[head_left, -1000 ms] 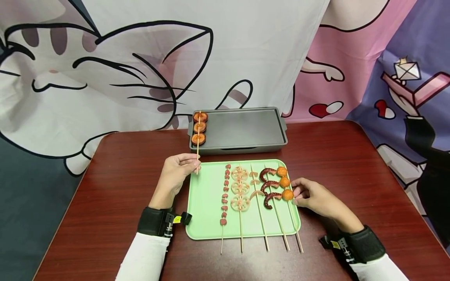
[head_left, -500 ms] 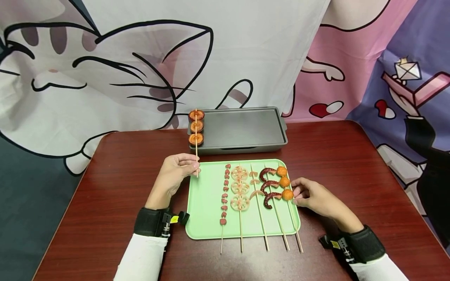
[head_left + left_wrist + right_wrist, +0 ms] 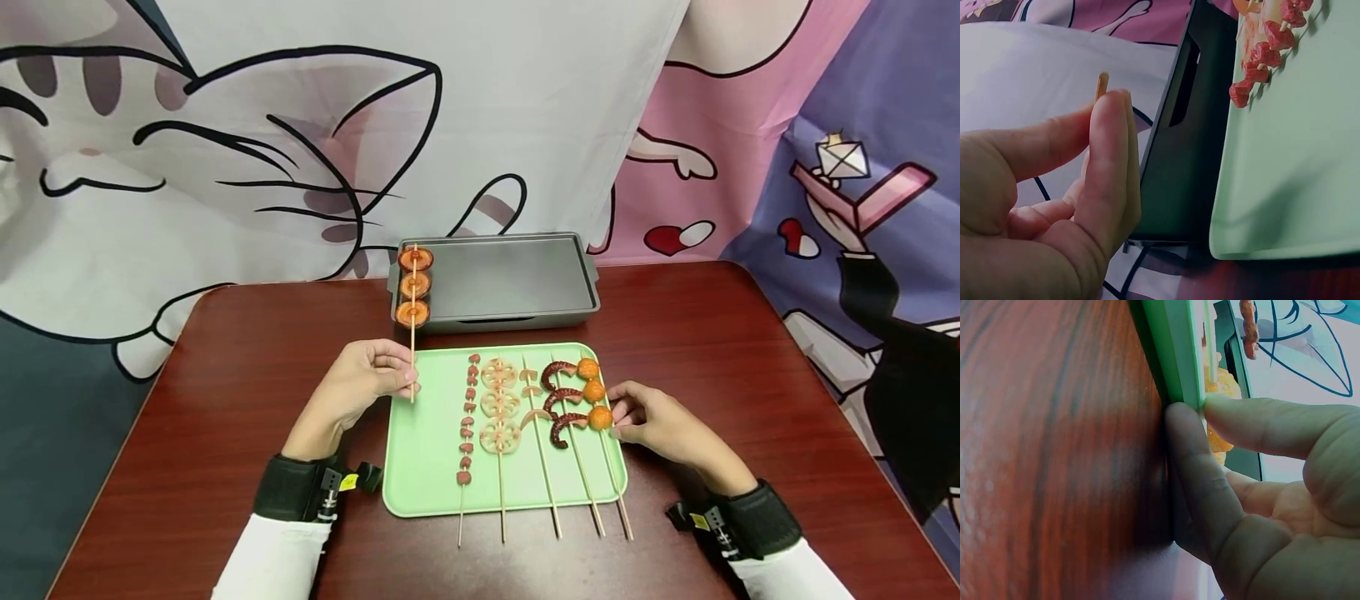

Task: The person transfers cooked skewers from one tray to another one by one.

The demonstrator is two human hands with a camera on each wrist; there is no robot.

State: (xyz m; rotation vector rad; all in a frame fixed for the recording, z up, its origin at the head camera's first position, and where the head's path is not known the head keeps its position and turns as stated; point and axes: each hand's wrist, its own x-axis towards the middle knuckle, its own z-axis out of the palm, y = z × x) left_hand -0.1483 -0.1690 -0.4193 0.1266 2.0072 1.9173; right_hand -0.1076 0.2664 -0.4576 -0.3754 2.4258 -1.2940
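Observation:
My left hand (image 3: 360, 385) pinches the stick of a skewer with three browned round slices (image 3: 414, 286), perhaps mushroom. In the head view the slices overlap the left end of the grey grill pan (image 3: 510, 279); whether they touch it I cannot tell. The stick's blunt end (image 3: 1102, 84) pokes out past the thumb in the left wrist view. My right hand (image 3: 660, 421) grips the right rim of the light green tray (image 3: 427, 467), thumb on top and a finger beneath. On that tray lie skewers of red meat bits (image 3: 466, 421), lotus root slices (image 3: 500, 405), tentacles (image 3: 566, 407) and orange balls (image 3: 594, 392).
A skewer of thin pale pieces (image 3: 531, 392) lies between the lotus root and the tentacles. Stick ends overhang the tray's near edge. The dark red wooden table (image 3: 195, 433) carries everything, and a printed cloth (image 3: 555, 108) hangs behind it.
The head view has shifted slightly. My left hand and its skewer drifted left, then came a little nearer to me, the stick's end now overlapping the tray. My right hand keeps its grip.

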